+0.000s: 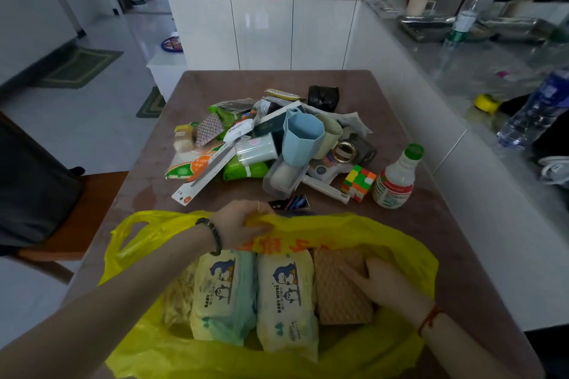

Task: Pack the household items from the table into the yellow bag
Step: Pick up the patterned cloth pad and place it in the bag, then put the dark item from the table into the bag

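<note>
The yellow bag (pixel 409 249) lies open at the near edge of the table. Inside it lie two baby wipes packs (pixel 286 298) side by side, and a brown textured pad (pixel 335 289) to their right. My left hand (pixel 243 224) grips the bag's far rim and holds it up. My right hand (pixel 385 283) rests flat on the brown pad inside the bag, fingers together. Behind the bag sits a pile of household items, among them a blue cup (pixel 300 138), a puzzle cube (pixel 358 183) and a white bottle with a green cap (pixel 397 178).
The brown table (pixel 400 89) ends at a white counter on the right, which carries water bottles (pixel 535 111). A chair (pixel 77 212) stands at the left. White cabinets are behind the table. A small dark packet (pixel 291 202) lies just beyond the bag's rim.
</note>
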Available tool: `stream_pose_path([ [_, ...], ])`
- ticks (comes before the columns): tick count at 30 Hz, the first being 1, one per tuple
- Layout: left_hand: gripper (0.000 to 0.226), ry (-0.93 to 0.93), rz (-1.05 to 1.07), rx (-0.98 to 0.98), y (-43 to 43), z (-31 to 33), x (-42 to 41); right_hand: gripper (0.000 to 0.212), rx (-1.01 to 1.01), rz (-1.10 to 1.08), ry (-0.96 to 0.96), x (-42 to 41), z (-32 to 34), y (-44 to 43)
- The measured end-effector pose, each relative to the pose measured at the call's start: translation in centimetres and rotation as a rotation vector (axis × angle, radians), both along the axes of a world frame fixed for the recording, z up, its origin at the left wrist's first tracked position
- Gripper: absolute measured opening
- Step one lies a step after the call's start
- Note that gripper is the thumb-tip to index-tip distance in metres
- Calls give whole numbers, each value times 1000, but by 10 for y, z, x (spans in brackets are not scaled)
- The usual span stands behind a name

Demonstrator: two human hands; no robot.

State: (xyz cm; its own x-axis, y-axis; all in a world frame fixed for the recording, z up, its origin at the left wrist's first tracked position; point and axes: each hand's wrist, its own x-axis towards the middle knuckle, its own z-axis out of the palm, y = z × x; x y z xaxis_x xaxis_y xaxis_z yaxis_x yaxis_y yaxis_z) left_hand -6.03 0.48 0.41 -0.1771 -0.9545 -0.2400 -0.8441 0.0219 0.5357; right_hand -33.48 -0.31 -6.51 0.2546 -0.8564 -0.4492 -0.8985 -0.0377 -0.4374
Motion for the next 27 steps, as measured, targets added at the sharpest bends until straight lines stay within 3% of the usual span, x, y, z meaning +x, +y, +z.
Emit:
stream_pose_path([
  [2, 26, -22, -51, 61, 3, -1, 6, 42, 95, 210, 223, -8, 14, 2],
  [4, 26, -6, -115, 117, 4, 2, 10, 44, 155, 375, 318, -11, 32, 4],
  [6, 30, -3, -193, 185, 4, 8, 15, 45, 208, 468, 282, -8, 53, 4],
  [9, 30, 53, -203, 285, -1, 20, 22, 39, 216, 527, -20, 7, 95, -6],
  [12, 28, 185, 78, 206, -23, 20, 33, 18, 116, 328, -431, 36, 123, -32],
  [14, 35, 105, 233, 80, -47, 10, 46, 10, 13, 82, -607, 60, 119, -58],
  [16, 42, -57, 312, 67, -66, -5, 57, 10, -76, -66, -530, 84, 97, -87],
  [17, 49, -156, 320, 123, -73, -13, 61, 23, -81, -83, -412, 94, 84, -99],
  [20, 74, -267, 339, 403, -81, -39, 68, 45, 81, -90, -144, 114, 47, -119],
  [23, 83, -173, 367, 535, -82, -53, 67, 52, 278, -171, -85, 123, 25, -119],
  [27, 78, 124, 450, 453, -85, -53, 64, 56, 357, -289, -171, 115, 17, -119],
])
